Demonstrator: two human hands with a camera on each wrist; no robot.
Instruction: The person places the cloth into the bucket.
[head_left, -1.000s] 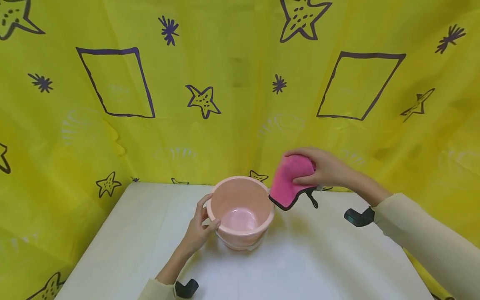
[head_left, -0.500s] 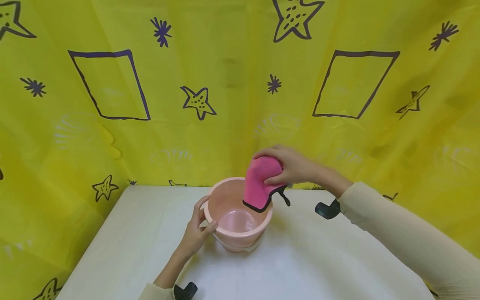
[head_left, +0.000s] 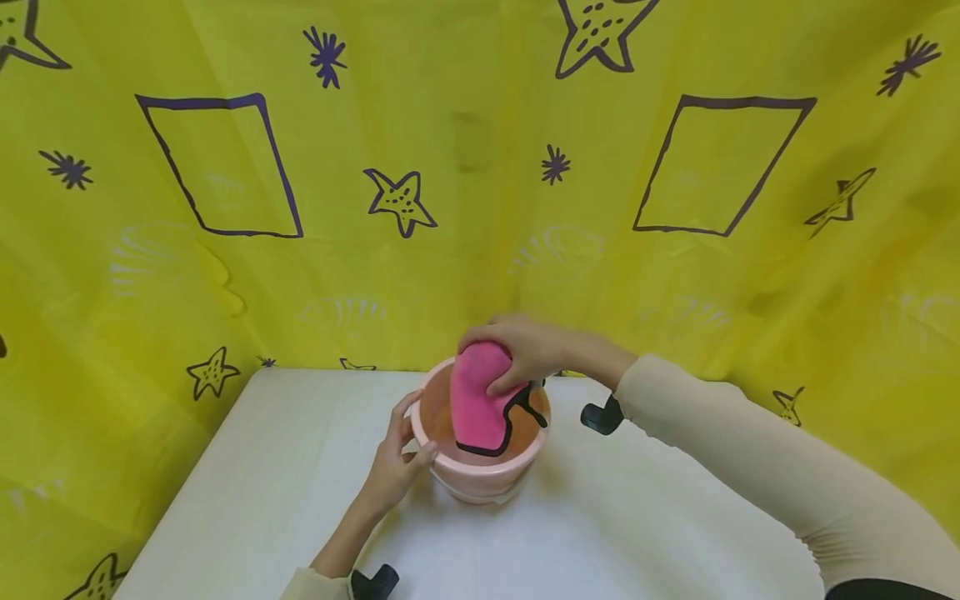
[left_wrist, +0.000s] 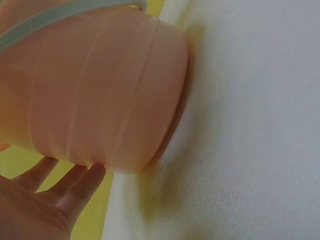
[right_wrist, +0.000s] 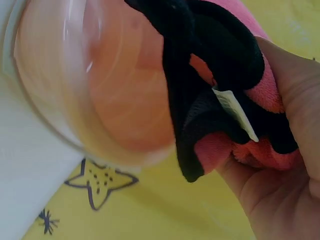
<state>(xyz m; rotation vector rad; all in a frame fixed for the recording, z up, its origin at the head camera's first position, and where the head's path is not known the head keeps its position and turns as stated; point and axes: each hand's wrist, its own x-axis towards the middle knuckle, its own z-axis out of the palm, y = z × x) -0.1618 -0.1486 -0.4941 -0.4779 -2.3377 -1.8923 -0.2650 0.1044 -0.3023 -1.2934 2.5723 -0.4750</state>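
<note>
A pink bucket (head_left: pixel 477 472) stands upright on the white table. My left hand (head_left: pixel 392 462) grips its left rim, thumb over the edge; in the left wrist view the fingers (left_wrist: pixel 80 192) press against the outer wall of the bucket (left_wrist: pixel 100 90). Above the bucket's mouth, my right hand (head_left: pixel 532 350) grips a bunched pink cloth (head_left: pixel 477 400) with black edging and a black hanging loop. Its lower edge overlaps the bucket's opening in the head view. The right wrist view shows a small white tag (right_wrist: pixel 236 114) on the cloth. The cloth hides much of the bucket's inside.
The white table (head_left: pixel 637 517) extends around the bucket. Behind it hangs a yellow curtain (head_left: pixel 480 275) with dark stars and outlined shapes, close to the table's back edge. The bucket's pale handle (left_wrist: pixel 65 15) lies against its side.
My right hand has carried the pink cloth leftward from right of the bucket to over its mouth, and lowered it. My left hand stays on the rim.
</note>
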